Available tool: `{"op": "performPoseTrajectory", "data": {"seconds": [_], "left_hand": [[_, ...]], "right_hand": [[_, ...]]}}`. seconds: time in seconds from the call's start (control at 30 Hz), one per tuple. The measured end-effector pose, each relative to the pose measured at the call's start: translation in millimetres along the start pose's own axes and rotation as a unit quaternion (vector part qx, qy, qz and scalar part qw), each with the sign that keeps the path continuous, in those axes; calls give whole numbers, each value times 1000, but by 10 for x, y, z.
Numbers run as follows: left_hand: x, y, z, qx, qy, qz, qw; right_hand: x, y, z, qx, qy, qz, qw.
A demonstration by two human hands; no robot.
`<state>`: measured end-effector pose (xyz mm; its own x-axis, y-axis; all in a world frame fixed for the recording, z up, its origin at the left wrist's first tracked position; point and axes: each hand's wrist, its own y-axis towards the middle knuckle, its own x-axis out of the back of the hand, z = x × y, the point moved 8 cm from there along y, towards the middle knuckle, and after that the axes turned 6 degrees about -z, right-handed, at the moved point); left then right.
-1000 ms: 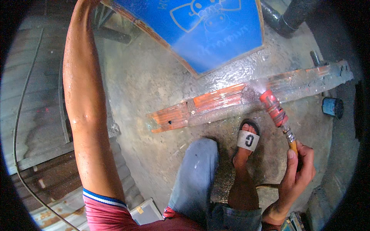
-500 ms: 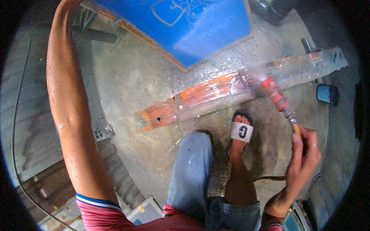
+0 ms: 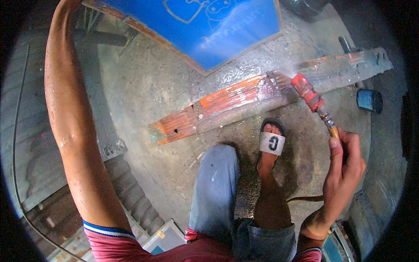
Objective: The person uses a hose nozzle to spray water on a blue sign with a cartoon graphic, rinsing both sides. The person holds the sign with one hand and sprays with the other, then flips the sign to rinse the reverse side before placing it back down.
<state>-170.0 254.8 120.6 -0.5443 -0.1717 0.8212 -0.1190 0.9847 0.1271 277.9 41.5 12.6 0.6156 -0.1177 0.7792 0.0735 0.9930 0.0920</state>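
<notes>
My right hand [image 3: 347, 159] grips the brass-coloured rear end of a red spray nozzle [image 3: 307, 91], thumb and fingers closed round it. A fine mist leaves the nozzle's tip, heading up and left toward a blue board [image 3: 174, 37] with a pale cartoon drawing. The board leans into view from the top, its lower corner just short of a ridge of orange, grooved blocks [image 3: 231, 98] set in cement. My wet left arm [image 3: 72, 118] stretches up along the board's left side; the hand itself lies beyond the top edge, so its grip is hidden.
Wet concrete floor [image 3: 144, 91] surrounds the ridge. My sandalled foot [image 3: 273, 142] stands just on the near side of it. A dark can with a blue side [image 3: 369, 101] lies at the right. Corrugated sheets [image 3: 126, 183] and a thin hose [image 3: 15, 144] are on the left.
The nozzle has shifted slightly up and left, with mist still coming out. The board sits a little higher and farther left in view, as the whole scene has shifted slightly.
</notes>
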Motion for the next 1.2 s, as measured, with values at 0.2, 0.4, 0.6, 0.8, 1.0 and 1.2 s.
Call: {"op": "performPoseTrajectory", "data": {"seconds": [0.2, 0.4, 0.6, 0.8, 1.0, 1.2], "left_hand": [[11, 70, 92, -15, -45, 13, 999], [-11, 60, 64, -19, -19, 15, 1000], [2, 106, 101, -6, -14, 13, 1000], [2, 10, -9, 4, -4, -10, 1000], [240, 327, 450, -27, 28, 13, 999], [442, 664, 949, -46, 61, 50, 996]], "right_hand": [[51, 79, -225, -57, 34, 0, 998], [20, 58, -294, -76, 91, 7, 993], [-18, 67, -273, -67, 61, 23, 996], [20, 174, -402, -59, 51, -21, 997], [53, 185, -431, -69, 36, -19, 997], [6, 198, -521, -55, 36, -34, 997]]}}
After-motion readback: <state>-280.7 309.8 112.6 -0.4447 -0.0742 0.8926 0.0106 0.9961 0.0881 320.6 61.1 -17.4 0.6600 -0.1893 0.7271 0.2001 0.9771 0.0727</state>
